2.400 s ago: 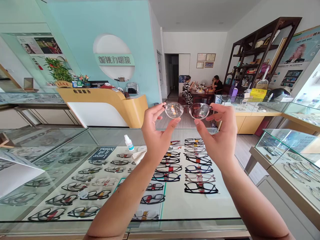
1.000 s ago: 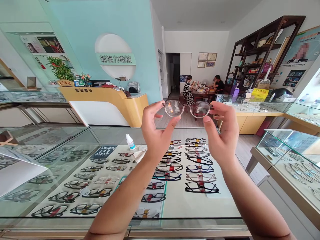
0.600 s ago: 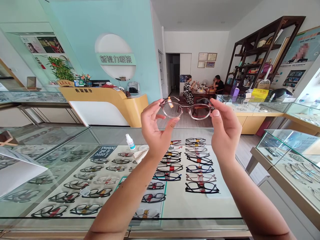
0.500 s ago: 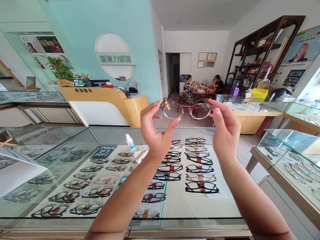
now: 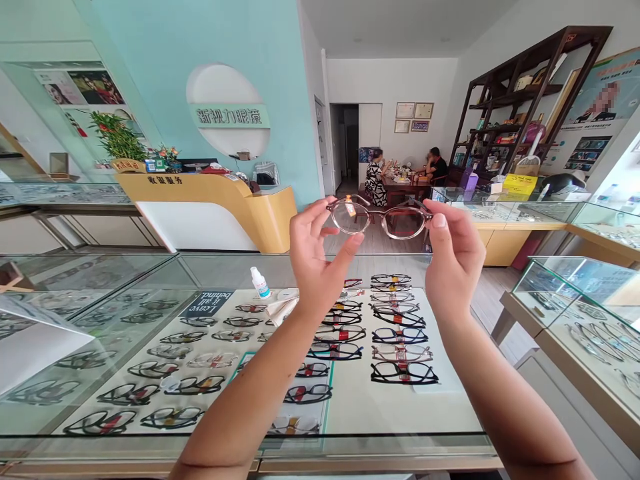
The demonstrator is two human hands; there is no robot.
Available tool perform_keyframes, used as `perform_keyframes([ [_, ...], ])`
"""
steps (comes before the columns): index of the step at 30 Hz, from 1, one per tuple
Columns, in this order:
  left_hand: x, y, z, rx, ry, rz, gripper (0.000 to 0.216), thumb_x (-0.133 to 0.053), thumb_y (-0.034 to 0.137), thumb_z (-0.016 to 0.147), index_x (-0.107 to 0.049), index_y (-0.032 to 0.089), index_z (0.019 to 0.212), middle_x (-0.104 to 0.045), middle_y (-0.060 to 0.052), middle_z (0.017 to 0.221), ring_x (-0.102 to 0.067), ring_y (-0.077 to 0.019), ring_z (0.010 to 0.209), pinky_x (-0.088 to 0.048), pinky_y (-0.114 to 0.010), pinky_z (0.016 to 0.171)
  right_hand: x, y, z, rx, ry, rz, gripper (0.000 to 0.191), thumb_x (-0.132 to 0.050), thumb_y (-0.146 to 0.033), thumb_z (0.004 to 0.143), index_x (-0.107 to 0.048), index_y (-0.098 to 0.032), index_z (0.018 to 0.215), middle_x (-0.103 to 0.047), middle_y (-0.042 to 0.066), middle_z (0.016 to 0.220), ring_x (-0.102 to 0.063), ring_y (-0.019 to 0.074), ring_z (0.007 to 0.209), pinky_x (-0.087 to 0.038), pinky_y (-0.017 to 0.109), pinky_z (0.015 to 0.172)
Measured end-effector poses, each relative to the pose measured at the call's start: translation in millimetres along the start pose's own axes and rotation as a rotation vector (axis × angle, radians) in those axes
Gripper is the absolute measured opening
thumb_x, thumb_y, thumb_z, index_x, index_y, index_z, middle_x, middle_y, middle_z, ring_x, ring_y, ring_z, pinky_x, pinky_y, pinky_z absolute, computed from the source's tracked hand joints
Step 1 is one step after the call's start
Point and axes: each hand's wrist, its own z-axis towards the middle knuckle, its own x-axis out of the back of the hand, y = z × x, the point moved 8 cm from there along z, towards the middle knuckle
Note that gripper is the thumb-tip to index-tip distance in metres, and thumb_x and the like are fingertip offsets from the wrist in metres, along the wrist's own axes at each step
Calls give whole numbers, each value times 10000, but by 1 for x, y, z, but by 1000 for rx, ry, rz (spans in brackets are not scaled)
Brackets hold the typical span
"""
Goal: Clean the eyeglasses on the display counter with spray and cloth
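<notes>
A pair of eyeglasses (image 5: 376,216) with a dark upper rim and a clear lower rim is held up above the glass counter. An orange-and-white tag shows at its left lens. My left hand (image 5: 320,250) grips the frame's left end, thumb beneath the left lens and fingers at the hinge. At the opposite end, my right hand (image 5: 454,250) pinches the hinge between thumb and fingers. Below, rows of eyeglasses (image 5: 404,373) lie under or on the counter glass. A white bottle (image 5: 260,283) and a pale cloth (image 5: 281,310) sit left of my left forearm.
The glass display counter (image 5: 400,437) spans the foreground. Another display case (image 5: 585,313) stands at right. A wooden reception desk (image 5: 210,207) is behind, at left. Two people sit at a table (image 5: 407,180) at the back, near a dark shelf (image 5: 505,100).
Both hands have shifted slightly right with the eyeglasses, which are turned a little and tilt down more toward the right. Things on the counter stay put.
</notes>
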Motion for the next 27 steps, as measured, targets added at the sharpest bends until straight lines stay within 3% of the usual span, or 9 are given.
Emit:
perform_keyframes([
  [3, -4, -14, 1, 78, -55, -91, 599, -814, 639, 1022, -551, 414, 1511, -673, -120, 1594, -691, -341, 1527, -675, -396, 924, 0, -15, -2, 113, 16, -54, 217, -643, -452, 1135, -777, -295, 1200, -786, 81, 1186, -752, 281, 1154, -626, 491, 983],
  [9, 2, -26, -4, 145, -16, -51, 652, -894, 622, 967, -570, 375, 1476, -699, -114, 1532, -728, -319, 1459, -657, -383, 953, -6, -13, -4, 105, -51, -79, 208, -636, -448, 1137, -755, -280, 1166, -766, 69, 1125, -732, 257, 1087, -599, 444, 928],
  [18, 5, -26, -6, 337, -11, -74, 636, -980, 584, 891, -644, 338, 1372, -743, -77, 1430, -749, -314, 1347, -614, -422, 989, -9, 4, -3, -122, -99, 102, 252, -715, -479, 1113, -729, -270, 974, -744, 10, 898, -679, 187, 858, -561, 356, 820],
  [27, -2, -21, -8, 355, -66, -64, 580, -984, 536, 882, -658, 348, 1324, -786, -64, 1406, -778, -331, 1314, -609, -492, 961, -14, 17, -5, -233, -150, 195, 233, -595, -444, 1111, -726, -284, 1003, -829, 67, 1034, -786, 246, 984, -620, 436, 917],
])
